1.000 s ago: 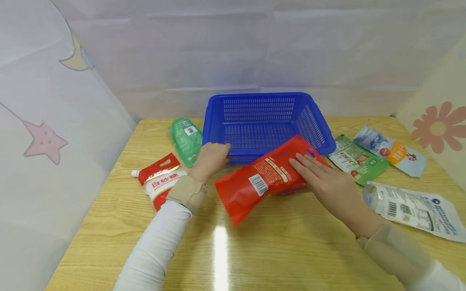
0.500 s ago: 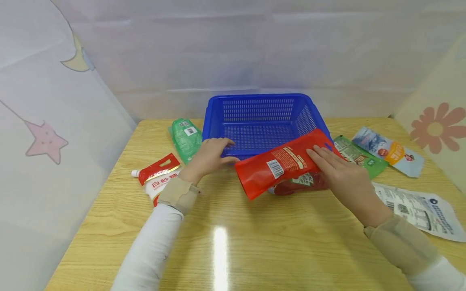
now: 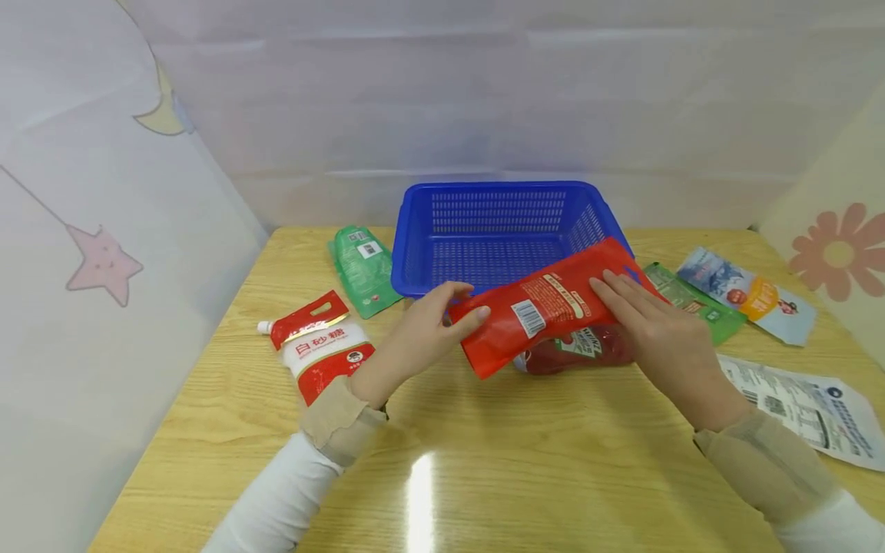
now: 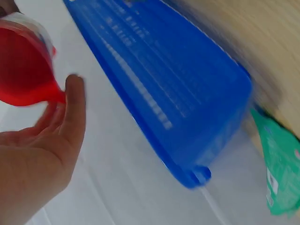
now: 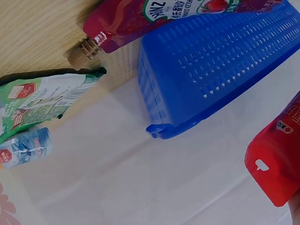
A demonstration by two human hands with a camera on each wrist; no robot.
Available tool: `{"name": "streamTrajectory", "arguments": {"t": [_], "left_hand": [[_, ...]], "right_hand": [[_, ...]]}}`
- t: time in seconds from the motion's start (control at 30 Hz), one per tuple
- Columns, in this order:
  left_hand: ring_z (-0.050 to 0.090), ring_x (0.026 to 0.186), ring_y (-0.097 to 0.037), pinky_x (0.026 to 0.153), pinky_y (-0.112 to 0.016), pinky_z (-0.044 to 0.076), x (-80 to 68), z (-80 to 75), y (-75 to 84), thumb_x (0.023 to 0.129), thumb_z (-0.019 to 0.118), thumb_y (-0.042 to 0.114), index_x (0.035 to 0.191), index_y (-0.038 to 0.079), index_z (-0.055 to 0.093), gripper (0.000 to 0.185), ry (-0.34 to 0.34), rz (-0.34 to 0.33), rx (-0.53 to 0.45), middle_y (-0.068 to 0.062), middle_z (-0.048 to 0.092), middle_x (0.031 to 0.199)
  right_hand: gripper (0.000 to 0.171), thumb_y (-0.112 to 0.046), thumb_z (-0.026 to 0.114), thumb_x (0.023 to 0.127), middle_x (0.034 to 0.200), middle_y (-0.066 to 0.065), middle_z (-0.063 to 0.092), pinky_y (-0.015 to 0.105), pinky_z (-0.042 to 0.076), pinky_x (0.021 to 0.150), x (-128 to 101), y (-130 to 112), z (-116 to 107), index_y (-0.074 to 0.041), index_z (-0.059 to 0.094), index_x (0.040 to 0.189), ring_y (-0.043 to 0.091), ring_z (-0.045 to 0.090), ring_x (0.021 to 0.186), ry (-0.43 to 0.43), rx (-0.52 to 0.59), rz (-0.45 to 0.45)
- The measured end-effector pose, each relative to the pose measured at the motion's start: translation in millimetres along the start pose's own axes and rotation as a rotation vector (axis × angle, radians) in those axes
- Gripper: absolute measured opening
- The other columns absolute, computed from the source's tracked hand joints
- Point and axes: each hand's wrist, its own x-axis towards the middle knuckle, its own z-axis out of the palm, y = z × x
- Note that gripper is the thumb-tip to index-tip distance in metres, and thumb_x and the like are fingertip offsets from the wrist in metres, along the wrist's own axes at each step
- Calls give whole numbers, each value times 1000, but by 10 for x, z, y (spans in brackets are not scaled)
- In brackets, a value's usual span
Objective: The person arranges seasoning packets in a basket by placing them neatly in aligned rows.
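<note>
A red pouch [image 3: 546,303] with a barcode is held tilted in front of the blue basket [image 3: 477,292]. My right hand [image 3: 664,338] grips its right end, fingers laid over the printed face and the thumb hidden behind. At the lower left end, my left hand [image 3: 429,330] pinches the corner, the thumb in front; this corner also shows by the fingers [image 4: 75,108] in the left wrist view. Below the red pouch lies a dark red Heinz ketchup pouch [image 3: 598,349], partly covered. Its brown cap [image 5: 84,52] shows in the right wrist view.
Left of the basket lie a green pouch [image 3: 365,269] and a red-and-white sugar bag [image 3: 321,346] with a white cap. To the right are a green packet [image 3: 719,315], a blue-and-orange packet [image 3: 754,296] and a white printed pouch [image 3: 816,411]. A white wall covering stands behind.
My left hand has let go of the basket's front rim and moved right to the red pouch's left end. My right hand has carried the pouch right and slightly up.
</note>
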Motion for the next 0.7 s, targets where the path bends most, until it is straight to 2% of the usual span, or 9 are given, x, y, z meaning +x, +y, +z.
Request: {"name": "streamTrajectory", "arguments": {"t": [0.1, 0.23, 0.33, 0.47, 0.53, 0.63, 0.67, 0.7], "left_hand": [[58, 111, -21, 91, -36, 52, -26, 91, 13, 96, 51, 45, 144, 5, 35, 65, -34, -37, -79, -10, 54, 132], [63, 100, -20, 87, -38, 54, -16, 138, -64, 96, 54, 39, 143, 4, 37, 60, -54, -104, -229, -14, 60, 124], [66, 89, -17, 83, -38, 56, -12, 152, -143, 97, 54, 31, 140, 4, 39, 53, -132, -139, -451, -17, 61, 121], [67, 83, -13, 80, -35, 58, -48, 157, -166, 98, 49, 22, 139, 2, 38, 46, -238, -189, -729, -15, 61, 115], [67, 81, -12, 79, -33, 58, -67, 156, -165, 98, 48, 21, 138, 3, 37, 45, -268, -209, -801, -10, 64, 108], [68, 81, -12, 79, -32, 58, -86, 157, -195, 97, 49, 20, 139, 4, 35, 48, -337, -203, -869, -2, 64, 103], [68, 82, -12, 80, -32, 58, -90, 159, -204, 96, 50, 21, 139, 4, 35, 49, -359, -196, -880, -1, 64, 103], [68, 83, -12, 80, -31, 58, -92, 165, -215, 95, 51, 21, 139, 4, 36, 50, -375, -193, -888, 1, 64, 102]], "right_hand": [[61, 3, 75, 73, 125, 17, 64, 52, 53, 55, -4, -2, 3, -6, 56, 130, 37, 65, 105, 9, 6, -3], [62, 3, 75, 71, 125, 17, 64, 50, 53, 53, -14, -6, 5, -6, 57, 130, 37, 66, 104, 30, 14, -20], [71, 5, 78, 64, 125, 17, 64, 50, 53, 53, -21, -4, 9, -6, 57, 130, 37, 66, 105, 51, 25, -29], [73, 7, 79, 61, 126, 15, 63, 52, 53, 58, -35, 2, 20, -7, 58, 130, 36, 65, 107, 78, 46, -18], [74, 8, 80, 60, 126, 15, 63, 53, 54, 61, -39, 6, 26, -7, 58, 129, 36, 65, 107, 90, 54, -12], [76, 8, 81, 58, 126, 15, 64, 55, 54, 66, -41, 13, 39, -8, 59, 129, 36, 65, 107, 96, 66, -6], [75, 7, 81, 59, 126, 15, 64, 55, 54, 67, -43, 16, 47, -8, 59, 129, 36, 65, 107, 100, 69, -7], [69, 5, 79, 65, 126, 15, 64, 55, 54, 68, -46, 19, 55, -8, 59, 129, 36, 65, 106, 102, 70, -10]]}}
